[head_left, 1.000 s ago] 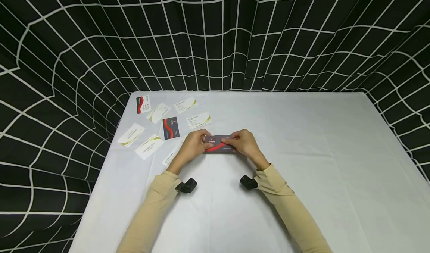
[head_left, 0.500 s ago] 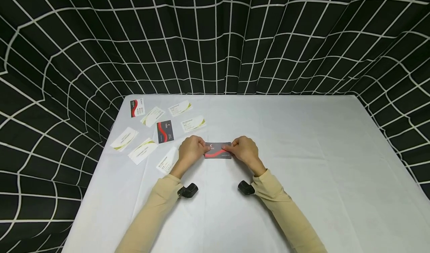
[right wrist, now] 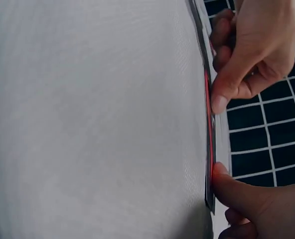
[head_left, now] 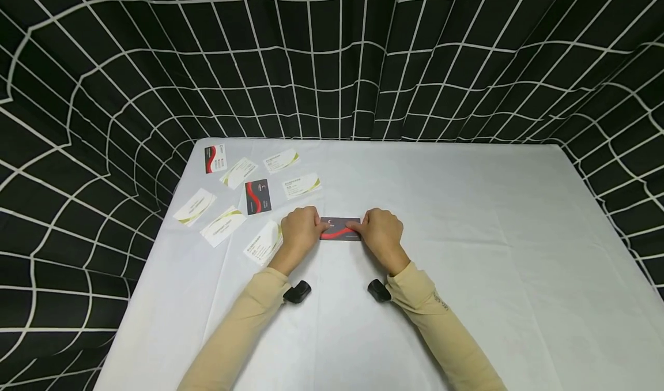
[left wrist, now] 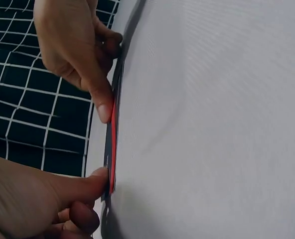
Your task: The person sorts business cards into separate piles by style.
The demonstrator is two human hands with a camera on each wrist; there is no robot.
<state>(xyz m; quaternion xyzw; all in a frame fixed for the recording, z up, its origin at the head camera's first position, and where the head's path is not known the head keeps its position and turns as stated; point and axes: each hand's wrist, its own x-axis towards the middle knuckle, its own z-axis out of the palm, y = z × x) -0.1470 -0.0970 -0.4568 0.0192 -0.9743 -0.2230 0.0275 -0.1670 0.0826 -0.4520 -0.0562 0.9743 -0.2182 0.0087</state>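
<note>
A dark grey business card [head_left: 338, 232] with a red wave lies between my two hands near the middle of the table. My left hand [head_left: 301, 230] holds its left end, thumb on top and the other fingers curled. At the right end, my right hand [head_left: 384, 232] holds it the same way. In the left wrist view the card [left wrist: 111, 144] appears almost edge-on, both thumbs on its face. The right wrist view gives a similarly thin view of the card [right wrist: 210, 134]. Whether another card lies beneath it, I cannot tell.
Several cards lie spread over the table's left side: a dark red-waved one [head_left: 257, 197], a half-white one [head_left: 215, 158] and white-and-gold ones, the nearest [head_left: 263, 243] partly behind my left hand. A black gridded curtain [head_left: 332, 56] borders the white table [head_left: 467, 264].
Both hands and the dark card have come down toward the table, and the fingers have curled in more. The thumbs stay on the card. The view shifts slightly with the head.
</note>
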